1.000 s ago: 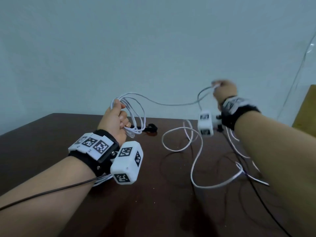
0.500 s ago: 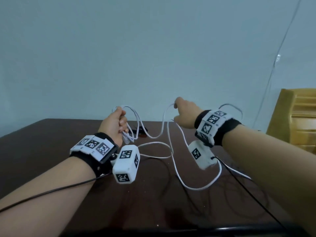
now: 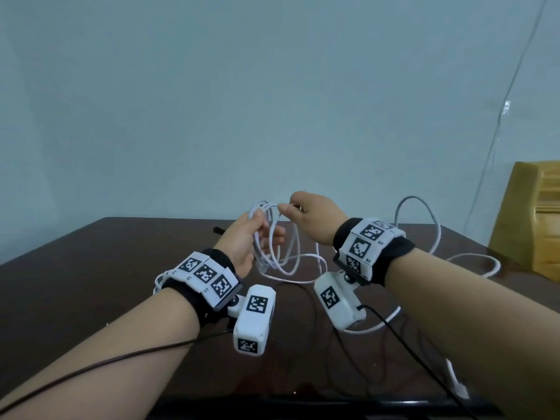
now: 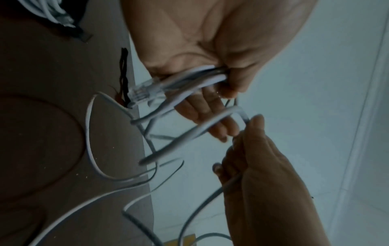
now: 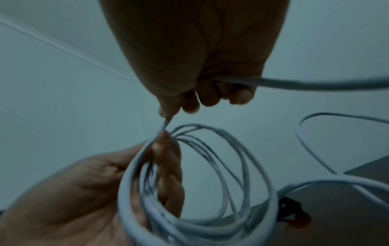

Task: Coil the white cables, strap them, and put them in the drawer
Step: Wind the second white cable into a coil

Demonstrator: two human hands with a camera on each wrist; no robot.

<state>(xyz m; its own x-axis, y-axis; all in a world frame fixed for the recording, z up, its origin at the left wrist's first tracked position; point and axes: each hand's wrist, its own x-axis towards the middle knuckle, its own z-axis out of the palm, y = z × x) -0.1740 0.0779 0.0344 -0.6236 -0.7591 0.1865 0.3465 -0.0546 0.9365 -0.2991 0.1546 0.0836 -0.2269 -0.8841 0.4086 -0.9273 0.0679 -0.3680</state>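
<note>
My left hand [image 3: 260, 230] is raised above the dark table [image 3: 91, 283] and holds a coil of white cable [image 3: 280, 253], thumb pressing the loops into the palm. A clear plug [image 4: 145, 93] sticks out below the thumb. My right hand [image 3: 291, 209] pinches the same cable [image 5: 166, 124] at the top of the coil, right beside the left thumb. From the right fist the loose cable [image 3: 424, 213] arcs out and trails over the table. A wooden drawer unit [image 3: 533, 225] stands at the far right.
A black strap [image 3: 218, 230] lies on the table behind the left hand. In the left wrist view another white cable bundle [image 4: 48, 11] lies on the table. Black wrist-camera leads [image 3: 403, 338] run to the near edge. A pale wall is behind.
My right hand has swung in from the far right to the left hand, carrying a fresh loop of cable to the coil. The left hand has stayed roughly where it was.
</note>
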